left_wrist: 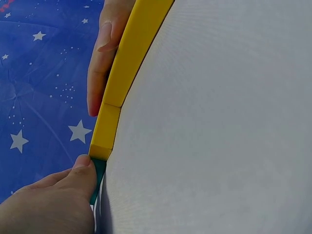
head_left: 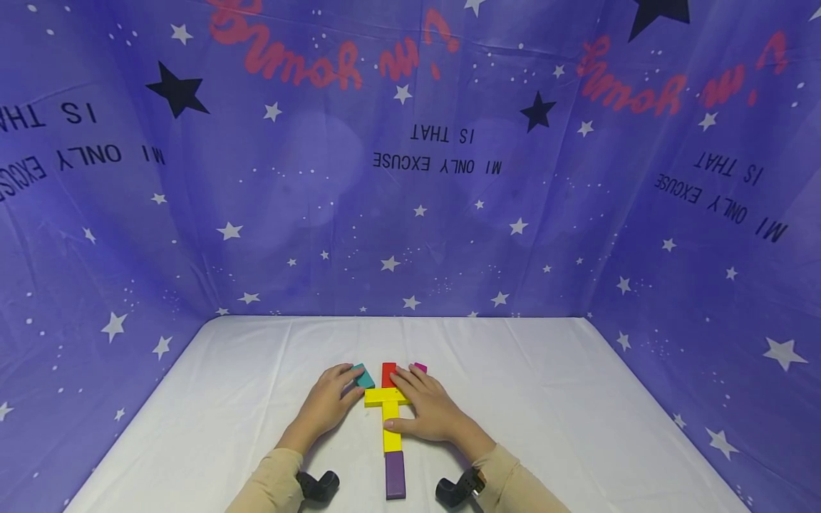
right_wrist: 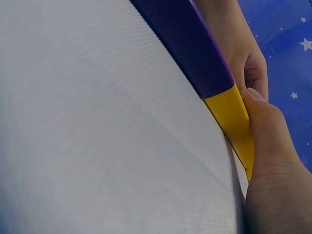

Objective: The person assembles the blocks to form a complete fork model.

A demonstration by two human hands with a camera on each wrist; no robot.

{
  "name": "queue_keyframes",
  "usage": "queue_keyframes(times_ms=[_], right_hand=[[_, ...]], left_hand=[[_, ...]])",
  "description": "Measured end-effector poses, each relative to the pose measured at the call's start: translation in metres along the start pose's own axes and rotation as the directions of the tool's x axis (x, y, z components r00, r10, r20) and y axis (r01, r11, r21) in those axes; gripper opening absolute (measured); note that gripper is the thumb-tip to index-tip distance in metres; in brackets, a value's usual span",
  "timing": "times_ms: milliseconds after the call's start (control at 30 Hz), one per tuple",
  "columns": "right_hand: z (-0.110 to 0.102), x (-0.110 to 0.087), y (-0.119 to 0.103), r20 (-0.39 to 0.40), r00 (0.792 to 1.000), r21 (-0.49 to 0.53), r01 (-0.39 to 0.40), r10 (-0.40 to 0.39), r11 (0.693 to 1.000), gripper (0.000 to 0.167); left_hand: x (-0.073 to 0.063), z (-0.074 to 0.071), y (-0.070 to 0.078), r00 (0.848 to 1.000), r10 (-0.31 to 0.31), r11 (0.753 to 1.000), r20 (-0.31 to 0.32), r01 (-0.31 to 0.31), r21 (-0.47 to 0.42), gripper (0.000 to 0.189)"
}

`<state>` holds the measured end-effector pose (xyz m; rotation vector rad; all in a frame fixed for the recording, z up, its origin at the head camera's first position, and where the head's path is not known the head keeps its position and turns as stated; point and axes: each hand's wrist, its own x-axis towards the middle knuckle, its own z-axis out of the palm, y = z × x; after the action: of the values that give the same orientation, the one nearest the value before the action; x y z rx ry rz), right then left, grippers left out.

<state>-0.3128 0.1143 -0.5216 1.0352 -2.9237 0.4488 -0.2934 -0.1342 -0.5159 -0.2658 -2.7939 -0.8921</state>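
Observation:
A teal block lies tilted at the left end of a yellow crosspiece. My left hand pinches this block, thumb at its near end and fingertips along its far left side. With the thumb spread, my right hand lies over the crosspiece's right end. Its thumb rests on a long yellow block, and its fingertips reach the red block above the crosspiece. Below, a purple block continues the line. Part of a magenta block shows beyond the right fingers, the rest hidden.
All the blocks lie on a white cloth-covered table. Purple star-printed curtains stand at the back and both sides. Black wrist devices sit on the forearms near the table's front.

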Motion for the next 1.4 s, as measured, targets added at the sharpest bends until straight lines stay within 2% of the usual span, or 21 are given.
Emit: queue_keyframes(times_ms=[533, 933, 1400], right_hand=[[0.0006, -0.0005, -0.0005, -0.018, 1.000, -0.003, 0.012, -0.012, 1.000, 0.094], [0.0021, 0.0005, -0.0005, -0.003, 1.000, 0.004, 0.001, -0.001, 1.000, 0.095], [0.0002, -0.0006, -0.0023, -0.011, 1.000, 0.022, 0.002, -0.002, 1.000, 0.094]], left_hand=[[-0.0017, 0.0000, 0.0002, 1.000, -0.006, 1.000, 0.003, 0.006, -0.009, 0.047], [-0.0020, 0.0011, -0.0010, 1.000, -0.009, 1.000, -0.003, 0.008, -0.005, 0.047], [-0.0032, 0.0033, -0.0026, 1.000, 0.015, 1.000, -0.020, -0.015, 0.010, 0.046]])
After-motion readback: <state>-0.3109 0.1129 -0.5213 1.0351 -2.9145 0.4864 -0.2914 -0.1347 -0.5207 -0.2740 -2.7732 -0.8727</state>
